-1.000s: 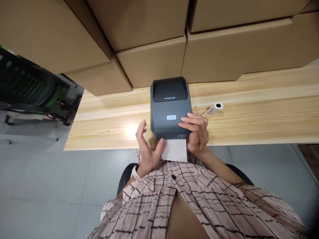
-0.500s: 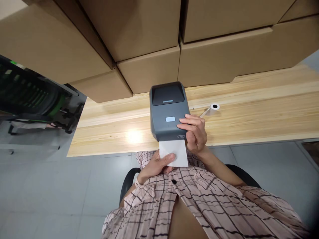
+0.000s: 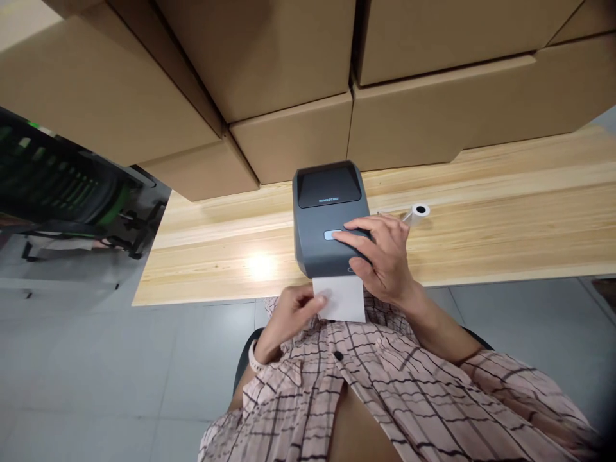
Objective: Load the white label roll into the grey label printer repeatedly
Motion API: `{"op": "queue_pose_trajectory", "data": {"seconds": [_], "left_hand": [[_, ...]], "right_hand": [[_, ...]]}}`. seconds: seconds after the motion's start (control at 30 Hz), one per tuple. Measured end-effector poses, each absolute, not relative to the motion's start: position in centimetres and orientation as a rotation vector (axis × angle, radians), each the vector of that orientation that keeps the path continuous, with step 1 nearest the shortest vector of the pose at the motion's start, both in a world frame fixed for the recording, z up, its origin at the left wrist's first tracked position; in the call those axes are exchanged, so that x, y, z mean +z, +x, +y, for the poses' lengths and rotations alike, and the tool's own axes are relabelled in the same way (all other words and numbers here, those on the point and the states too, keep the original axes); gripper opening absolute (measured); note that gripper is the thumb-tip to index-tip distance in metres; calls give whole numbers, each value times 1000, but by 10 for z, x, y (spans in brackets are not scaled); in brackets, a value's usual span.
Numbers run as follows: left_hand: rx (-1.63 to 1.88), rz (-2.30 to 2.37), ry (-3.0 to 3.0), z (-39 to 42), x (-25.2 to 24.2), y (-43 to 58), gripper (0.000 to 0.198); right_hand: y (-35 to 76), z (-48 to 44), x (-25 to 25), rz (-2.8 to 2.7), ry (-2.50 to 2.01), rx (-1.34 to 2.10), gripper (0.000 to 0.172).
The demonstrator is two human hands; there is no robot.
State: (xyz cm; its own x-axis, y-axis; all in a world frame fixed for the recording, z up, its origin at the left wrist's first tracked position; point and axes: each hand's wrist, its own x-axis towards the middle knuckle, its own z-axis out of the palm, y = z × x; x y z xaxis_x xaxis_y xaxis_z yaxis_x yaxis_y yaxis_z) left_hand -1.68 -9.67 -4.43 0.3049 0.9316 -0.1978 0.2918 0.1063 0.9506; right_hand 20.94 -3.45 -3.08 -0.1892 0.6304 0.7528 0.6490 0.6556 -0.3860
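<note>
A dark grey label printer (image 3: 312,221) stands near the table's front edge, a blank white paper label (image 3: 344,301) sticking out of its front. My left hand (image 3: 291,314) is closed on the label's left edge, thumb on top; the fingers behind are partly hidden. On the printer's top lies my right hand (image 3: 380,250), fingers apart and holding nothing, with one fingertip on the light blue button (image 3: 330,235). A roll of white paper (image 3: 418,212) sits behind the printer's right side, its strip leading towards the printer.
Large cardboard boxes (image 3: 293,141) are stacked along the back of the wooden table (image 3: 212,250). A black and green machine (image 3: 58,173) stands on the floor at the left. Part of a black chair (image 3: 245,353) shows beside me.
My right hand has moved from the printer's right front edge onto its top, a finger now at the button. My left thumb has slid left, towards the label's edge.
</note>
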Motion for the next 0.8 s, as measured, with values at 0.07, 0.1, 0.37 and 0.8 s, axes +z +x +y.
{"op": "queue_pose_trajectory", "data": {"seconds": [0.07, 0.1, 0.37, 0.8], "left_hand": [[1078, 1415, 1513, -93, -41, -26, 37], [1278, 1491, 1563, -90, -39, -28, 30], [1413, 1423, 2145, -65, -27, -1, 73], [1287, 1195, 1358, -76, -75, 16, 98]], "right_hand": [[212, -33, -20, -1973, -1044, -83, 43], [212, -32, -15, -2014, -1050, -113, 40], [211, -18, -4, -2226, -987, -13, 32], [207, -58, -73, -1750, -1145, 106, 57]]}}
